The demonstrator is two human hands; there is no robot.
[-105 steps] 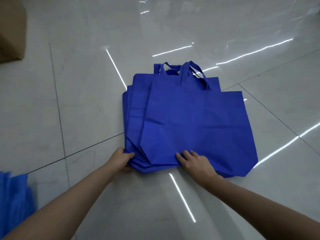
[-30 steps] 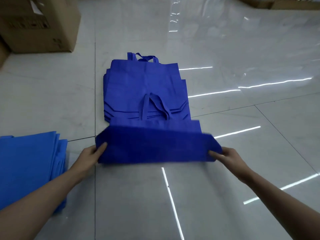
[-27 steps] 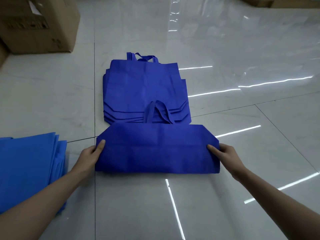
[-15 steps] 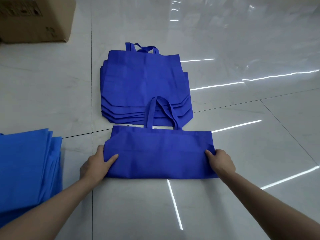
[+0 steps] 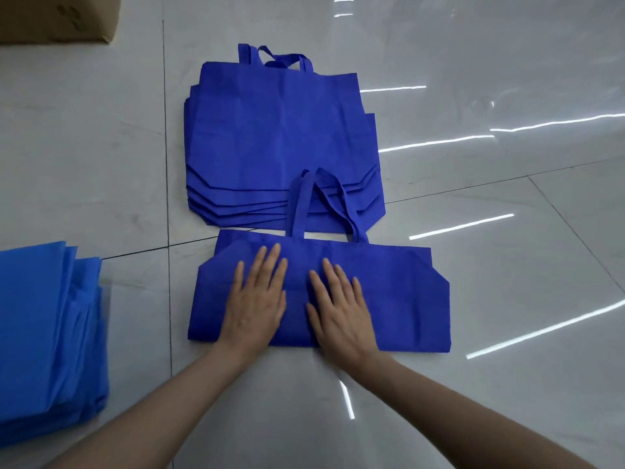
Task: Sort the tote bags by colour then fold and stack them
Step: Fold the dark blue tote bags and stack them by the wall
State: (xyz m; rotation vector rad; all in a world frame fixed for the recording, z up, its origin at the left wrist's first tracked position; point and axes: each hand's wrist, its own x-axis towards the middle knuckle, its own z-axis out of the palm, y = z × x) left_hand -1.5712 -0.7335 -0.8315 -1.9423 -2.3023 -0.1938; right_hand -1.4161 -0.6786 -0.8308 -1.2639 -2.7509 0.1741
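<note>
Both hands have left the ends of the folded tote bag [image 5: 406,299] and come in to its middle; half a second ago the left hand [image 5: 255,299] was at the bag's left end and the right hand [image 5: 341,306] at its right end, and now they lie side by side, close but not touching; each is palm down on the cloth, fingers straight and slightly spread, pinching nothing. The bag itself has kept its place on the floor [image 5: 84,164], just in front of the person, and is folded in half; its long axis runs left to right, the folded edge is nearest the person, and the mouth faces away; its handles [image 5: 301,204] point away too and lie over the near edge of the pile of dark blue bags [image 5: 280,137]. That pile lies flat just beyond, its own handles at the far end and its bottom edges fanned out toward the person; a stack of lighter blue bags [image 5: 44,333] lies well to the left, at the picture's left edge; a cardboard box [image 5: 50,15] stands on the floor at the far left.
</note>
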